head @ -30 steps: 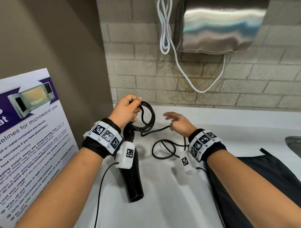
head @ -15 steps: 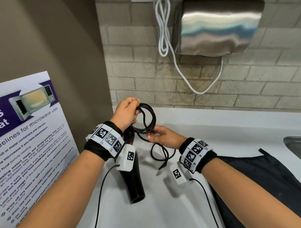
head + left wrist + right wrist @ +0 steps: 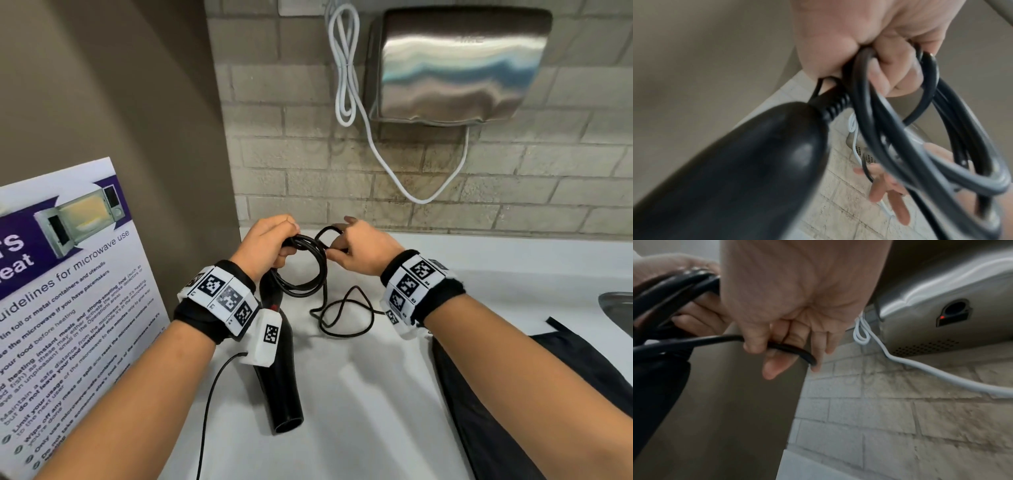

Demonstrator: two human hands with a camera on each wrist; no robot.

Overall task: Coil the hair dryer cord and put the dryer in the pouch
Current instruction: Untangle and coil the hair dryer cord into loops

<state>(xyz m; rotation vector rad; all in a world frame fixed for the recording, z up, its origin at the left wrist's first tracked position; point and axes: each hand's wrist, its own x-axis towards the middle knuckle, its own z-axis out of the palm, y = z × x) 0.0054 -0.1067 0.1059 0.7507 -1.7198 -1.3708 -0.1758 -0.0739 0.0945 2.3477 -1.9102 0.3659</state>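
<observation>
The black hair dryer [image 3: 281, 373] hangs below my left hand [image 3: 270, 241], nozzle down toward the white counter [image 3: 370, 404]. That hand grips several loops of the black cord [image 3: 305, 270] in a bundle, seen close in the left wrist view as the cord [image 3: 920, 129] beside the dryer [image 3: 735, 170]. My right hand [image 3: 356, 246] pinches a further stretch of cord [image 3: 789, 348] just right of the coil, thumb over it. Loose cord [image 3: 346, 313] still lies on the counter. The dark pouch [image 3: 534, 404] lies flat at the right.
A steel hand dryer [image 3: 455, 65] with a white cable [image 3: 346, 68] hangs on the brick wall behind. A microwave poster [image 3: 68, 291] leans at the left. A sink edge [image 3: 616, 308] shows at far right.
My right hand rose from low beside the loose cord to the top of the coil, bringing a new loop up next to my left hand. The left hand kept its grip.
</observation>
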